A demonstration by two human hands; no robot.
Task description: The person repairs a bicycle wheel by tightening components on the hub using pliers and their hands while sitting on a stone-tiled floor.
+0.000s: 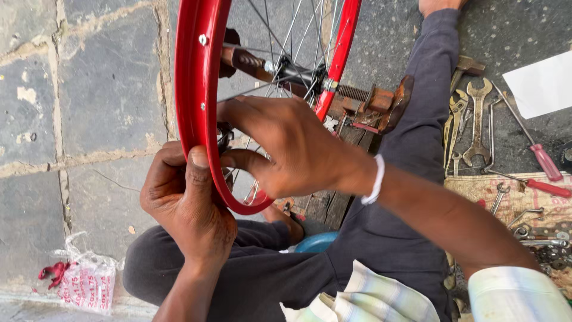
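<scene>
We see a red bicycle wheel rim [196, 89] standing upright between the seated person's knees, its hub [295, 71] carried on a threaded axle in a rusty truing stand [369, 101] set on wooden boards.

Left hand [185, 203]: clamped on the lower arc of the rim, thumb pressed flat across the outer face and fingers wrapped round the far side.

Right hand [292, 149]: reaching in through the wheel from the hub side, fingers drawn together at the inner edge of the rim near a spoke [286, 36] end. We cannot tell whether it pinches a nipple or a small tool (the fingertips are hidden behind the rim).

Handling, as we judge it: the rim is stiff, light for its size, and smooth-painted, so a bare grip may slide along it. We would take hold across the rim's width, as the left hand does, not by the spokes, which are thin wire and will flex or bend under a sideways pull. The wheel turns freely on its axle, so it needs steadying at the rim.

Nearby on the stone ground: open-ended spanners [476, 119], a red-handled screwdriver [545, 161], a sheet of white paper [539, 83], and a small printed plastic bag [86, 283] at lower left.
</scene>
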